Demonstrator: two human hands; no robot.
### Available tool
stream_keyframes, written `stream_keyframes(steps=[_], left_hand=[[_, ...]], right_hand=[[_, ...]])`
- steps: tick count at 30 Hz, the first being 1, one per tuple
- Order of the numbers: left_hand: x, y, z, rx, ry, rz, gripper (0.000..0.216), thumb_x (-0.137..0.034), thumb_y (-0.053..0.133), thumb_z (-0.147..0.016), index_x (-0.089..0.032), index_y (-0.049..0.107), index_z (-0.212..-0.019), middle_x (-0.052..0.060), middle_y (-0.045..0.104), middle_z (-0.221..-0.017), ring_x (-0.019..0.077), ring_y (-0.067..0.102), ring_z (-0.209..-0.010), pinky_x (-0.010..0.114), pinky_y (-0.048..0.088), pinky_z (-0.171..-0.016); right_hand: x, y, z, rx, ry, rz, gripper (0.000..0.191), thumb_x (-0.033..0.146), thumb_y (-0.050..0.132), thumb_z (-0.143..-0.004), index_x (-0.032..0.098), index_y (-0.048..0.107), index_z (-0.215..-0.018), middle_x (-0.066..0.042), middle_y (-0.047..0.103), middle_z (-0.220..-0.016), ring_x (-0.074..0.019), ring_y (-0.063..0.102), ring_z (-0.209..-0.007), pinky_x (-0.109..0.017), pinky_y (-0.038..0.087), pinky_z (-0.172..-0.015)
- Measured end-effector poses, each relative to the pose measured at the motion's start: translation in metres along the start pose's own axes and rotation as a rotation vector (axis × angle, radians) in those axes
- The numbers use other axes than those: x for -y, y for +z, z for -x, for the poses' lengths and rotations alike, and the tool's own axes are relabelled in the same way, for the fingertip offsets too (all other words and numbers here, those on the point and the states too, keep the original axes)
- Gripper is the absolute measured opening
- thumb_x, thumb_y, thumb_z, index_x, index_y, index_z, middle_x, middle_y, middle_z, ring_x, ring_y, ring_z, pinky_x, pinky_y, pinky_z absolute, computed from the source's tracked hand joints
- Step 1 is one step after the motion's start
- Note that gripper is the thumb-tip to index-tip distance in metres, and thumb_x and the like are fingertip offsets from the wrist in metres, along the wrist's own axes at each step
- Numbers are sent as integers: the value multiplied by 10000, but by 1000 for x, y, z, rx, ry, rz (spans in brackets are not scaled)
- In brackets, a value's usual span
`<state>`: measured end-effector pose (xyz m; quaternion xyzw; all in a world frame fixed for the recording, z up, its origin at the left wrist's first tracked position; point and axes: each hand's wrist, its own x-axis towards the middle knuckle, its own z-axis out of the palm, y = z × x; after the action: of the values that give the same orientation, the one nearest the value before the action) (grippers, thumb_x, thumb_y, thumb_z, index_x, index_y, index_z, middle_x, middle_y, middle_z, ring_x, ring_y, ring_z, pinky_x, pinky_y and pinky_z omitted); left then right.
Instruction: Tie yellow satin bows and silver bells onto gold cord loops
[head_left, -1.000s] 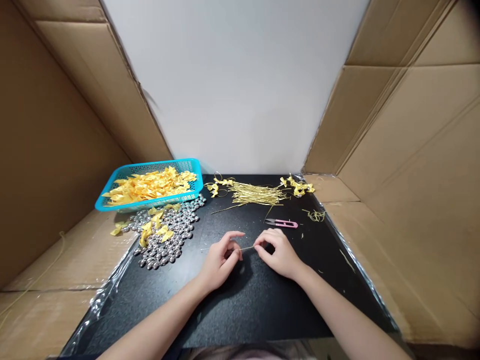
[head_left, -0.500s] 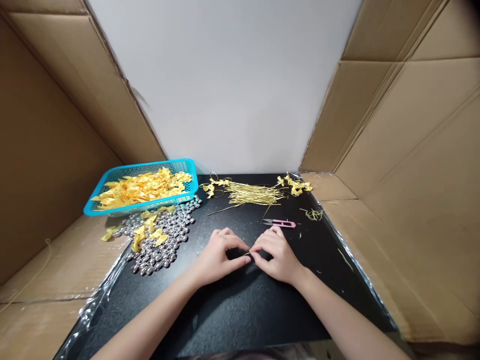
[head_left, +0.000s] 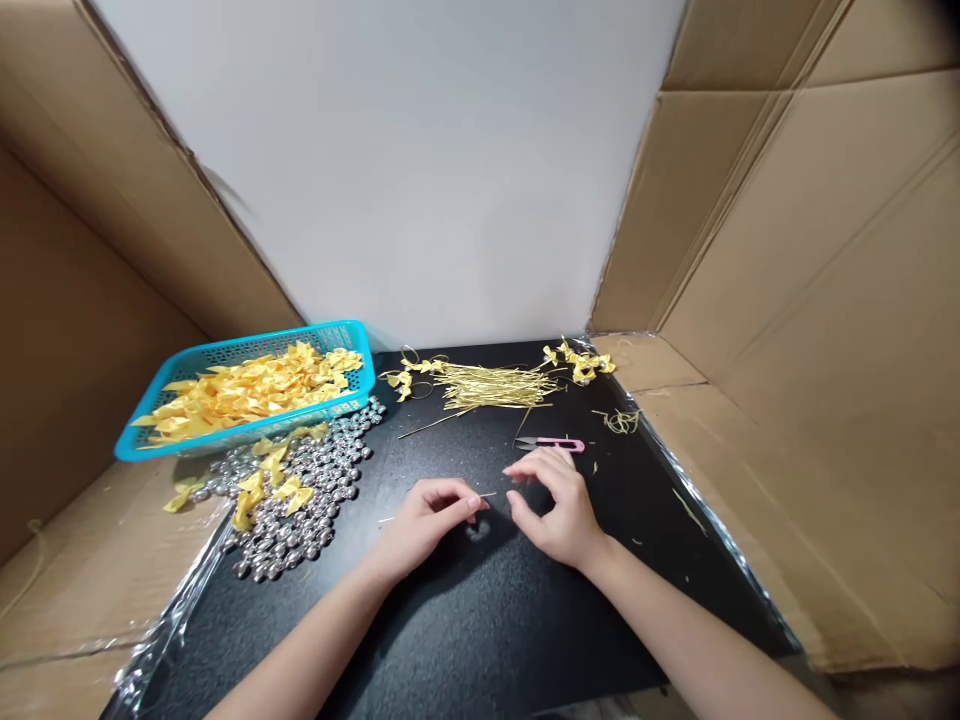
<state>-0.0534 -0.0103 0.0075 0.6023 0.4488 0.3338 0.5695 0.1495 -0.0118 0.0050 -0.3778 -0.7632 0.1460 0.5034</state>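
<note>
My left hand pinches a short piece of gold cord between thumb and fingertips, low over the black table. Only the cord's tip shows past the fingers. Facing it, my right hand has its thumb and fingers apart, with nothing between them. Just beyond the right hand lies a pair of pink thread snips. A bundle of gold cord lengths lies farther back. Left of my left hand spread many silver beads, with a few yellow ribbon bows on top.
A blue basket full of yellow bows stands at the back left. Bows with cord and beads lie at the back right, near a tangle of cord scraps. Cardboard walls enclose both sides.
My right hand has let go of the cord and opened, moving slightly away from the left. The left hand keeps its pinch. The whole view has shifted and tilted a little.
</note>
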Motion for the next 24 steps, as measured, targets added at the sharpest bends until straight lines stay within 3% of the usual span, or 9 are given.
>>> stream_keyframes(steps=[6, 12, 16, 19, 24], left_hand=[[-1, 3, 2, 16, 36, -83, 370, -482, 653, -821, -140, 708, -690, 20, 631, -640, 137, 527, -640, 256, 403, -641], [-1, 4, 2, 16, 26, -59, 365, -484, 674, -802, -143, 707, -678, 19, 624, -632, 134, 519, -626, 255, 389, -629], [4, 6, 1, -90, 17, 77, 349, -467, 696, -788, -155, 696, -631, 13, 638, -640, 131, 528, -639, 251, 403, -648], [8, 10, 0, -203, 16, 111, 309, -459, 700, -786, -165, 748, -701, 6, 626, -642, 128, 518, -641, 244, 395, -631], [6, 13, 2, -173, 78, -76, 230, -376, 682, -814, -178, 795, -786, 15, 623, -633, 133, 535, -625, 246, 400, -610]], right_hand=[[-1, 2, 1, 84, -39, 37, 45, 172, 639, -799, 217, 643, -803, -4, 677, -790, -168, 598, -770, -373, 380, -795], [-2, 4, 2, 123, -20, 57, 106, 173, 613, -829, 215, 598, -733, 9, 655, -742, -160, 577, -751, -376, 351, -806], [-1, 5, 1, 126, 2, 89, 116, 150, 583, -840, 204, 573, -737, 9, 642, -744, -153, 558, -742, -363, 326, -800], [0, 7, 2, 154, -35, 123, 117, 151, 572, -845, 198, 565, -738, 10, 645, -750, -152, 549, -749, -352, 301, -783], [4, 7, 4, 198, -135, 199, 140, 168, 539, -874, 194, 559, -738, 3, 646, -748, -152, 523, -741, -354, 281, -782]])
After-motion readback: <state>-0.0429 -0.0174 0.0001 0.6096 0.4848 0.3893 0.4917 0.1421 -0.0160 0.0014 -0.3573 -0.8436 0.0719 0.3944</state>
